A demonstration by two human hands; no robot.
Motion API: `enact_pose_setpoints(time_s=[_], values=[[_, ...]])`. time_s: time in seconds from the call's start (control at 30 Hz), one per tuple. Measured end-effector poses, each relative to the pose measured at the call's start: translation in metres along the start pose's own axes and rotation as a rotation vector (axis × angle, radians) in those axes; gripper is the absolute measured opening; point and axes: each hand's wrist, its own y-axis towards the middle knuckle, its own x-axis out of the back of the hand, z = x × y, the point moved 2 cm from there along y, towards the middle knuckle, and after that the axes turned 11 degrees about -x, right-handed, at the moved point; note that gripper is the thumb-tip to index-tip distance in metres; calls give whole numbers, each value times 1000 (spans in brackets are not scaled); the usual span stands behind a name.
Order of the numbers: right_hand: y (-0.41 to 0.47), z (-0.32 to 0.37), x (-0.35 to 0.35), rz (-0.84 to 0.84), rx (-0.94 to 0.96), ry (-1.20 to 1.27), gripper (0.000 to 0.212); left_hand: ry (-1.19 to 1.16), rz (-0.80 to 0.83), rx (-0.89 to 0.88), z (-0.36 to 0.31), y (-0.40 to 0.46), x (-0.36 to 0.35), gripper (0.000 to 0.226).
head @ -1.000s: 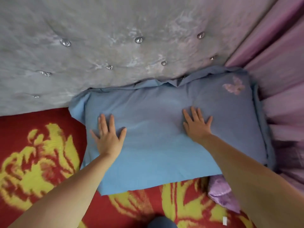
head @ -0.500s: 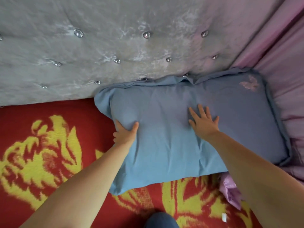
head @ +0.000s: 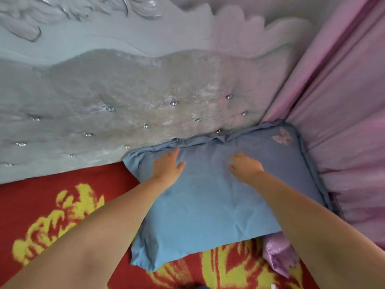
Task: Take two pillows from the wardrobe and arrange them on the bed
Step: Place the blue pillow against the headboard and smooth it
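Observation:
A blue pillow (head: 210, 205) with a pink butterfly motif lies flat on the red-and-yellow bed cover (head: 62, 205), its far edge against the headboard and its right side against the curtain. My left hand (head: 166, 167) rests flat on the pillow's upper left part, fingers apart. On the pillow's upper middle lies my right hand (head: 244, 166), palm down, holding nothing. A bit of lilac satin cloth (head: 279, 257) shows under the pillow's near right corner; I cannot tell what it is.
A grey tufted headboard (head: 135, 105) with shiny buttons and a carved top spans the back. Pink curtain (head: 343, 122) hangs along the right side. The bed cover stretches to the left of the pillow.
The view has tilted up, showing more headboard. My left hand moved from the pillow's left edge onto its top near the headboard. My right hand shifted slightly toward the headboard.

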Motion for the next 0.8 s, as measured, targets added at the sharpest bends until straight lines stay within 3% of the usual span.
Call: enact_pose_setpoints(time_s=[0.2,0.5,0.63,0.8], values=[[-31,39,111,-197,-45,39,44,53,-115,-236,-12,7,111,43],[-105,128,196,-381,-154,46,44,56,-204,-424,18,-17,257,36],[-148,127,209,-466,-205,105,41,54,-144,-506,-14,-16,271,36],[-217,65,184,-486,-395,163,39,63,10,-715,-109,-38,229,38]])
